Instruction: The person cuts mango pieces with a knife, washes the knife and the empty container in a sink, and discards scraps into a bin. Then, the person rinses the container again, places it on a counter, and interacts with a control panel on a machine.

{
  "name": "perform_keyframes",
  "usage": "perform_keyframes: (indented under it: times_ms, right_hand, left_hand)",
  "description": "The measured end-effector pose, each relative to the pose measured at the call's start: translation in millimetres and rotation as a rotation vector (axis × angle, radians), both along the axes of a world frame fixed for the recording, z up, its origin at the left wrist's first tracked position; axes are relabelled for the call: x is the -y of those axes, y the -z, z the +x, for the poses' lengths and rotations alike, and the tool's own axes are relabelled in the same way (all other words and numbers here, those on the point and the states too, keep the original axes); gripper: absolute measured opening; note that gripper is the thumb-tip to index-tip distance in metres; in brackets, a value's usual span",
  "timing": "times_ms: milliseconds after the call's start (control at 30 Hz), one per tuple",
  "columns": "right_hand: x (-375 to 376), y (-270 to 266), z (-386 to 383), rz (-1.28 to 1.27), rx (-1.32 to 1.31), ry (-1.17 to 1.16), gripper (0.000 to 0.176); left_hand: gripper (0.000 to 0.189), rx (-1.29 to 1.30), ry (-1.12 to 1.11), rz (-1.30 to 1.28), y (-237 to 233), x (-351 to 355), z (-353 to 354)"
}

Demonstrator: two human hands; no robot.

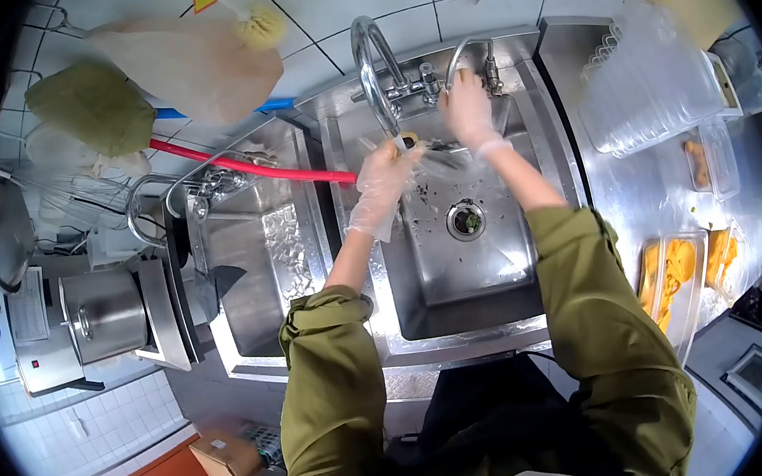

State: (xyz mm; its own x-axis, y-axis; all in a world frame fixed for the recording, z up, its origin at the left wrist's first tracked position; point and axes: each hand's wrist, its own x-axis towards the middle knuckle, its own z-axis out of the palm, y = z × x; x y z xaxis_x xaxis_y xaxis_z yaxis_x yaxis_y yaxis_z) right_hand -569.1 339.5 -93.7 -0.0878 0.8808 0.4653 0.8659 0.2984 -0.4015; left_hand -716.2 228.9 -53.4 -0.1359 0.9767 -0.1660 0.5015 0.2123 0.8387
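My left hand [380, 182], in a clear glove, is closed at the back left of the right-hand sink [458, 290], beneath the tall curved faucet [364, 67]. It grips a transparent item [438, 162] that is blurred and hard to make out. My right hand [468, 114], also gloved, is raised at the small curved tap [473, 44] behind the sink, its fingers bent up near the tap; what they touch is not clear. Dark bits lie around the drain [465, 220], which has something green in it.
Left are a second sink [259, 294], a red hose [257, 167] and a steel pot [105, 315]. On the right counter stand stacked clear containers [648, 79] and a container with orange pieces [674, 271]. Bags hang at the back left.
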Motion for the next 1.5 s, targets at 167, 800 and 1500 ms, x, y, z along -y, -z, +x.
perform_keyframes:
  times_ms: [167, 800, 1500]
  right_hand:
    - [69, 2, 3, -0.58, -0.348, -0.635, 0.036]
    - [71, 19, 7, -0.725, -0.581, -0.439, 0.029]
    - [64, -22, 18, -0.579, -0.424, -0.367, 0.043]
  left_hand:
    - [0.027, -0.082, 0.092, -0.005, -19, 9, 5]
    - [0.052, 1.379, -0.192, -0.501, 13, -15, -3]
    - [0.035, 1.137, -0.091, -0.366, 27, -12, 14]
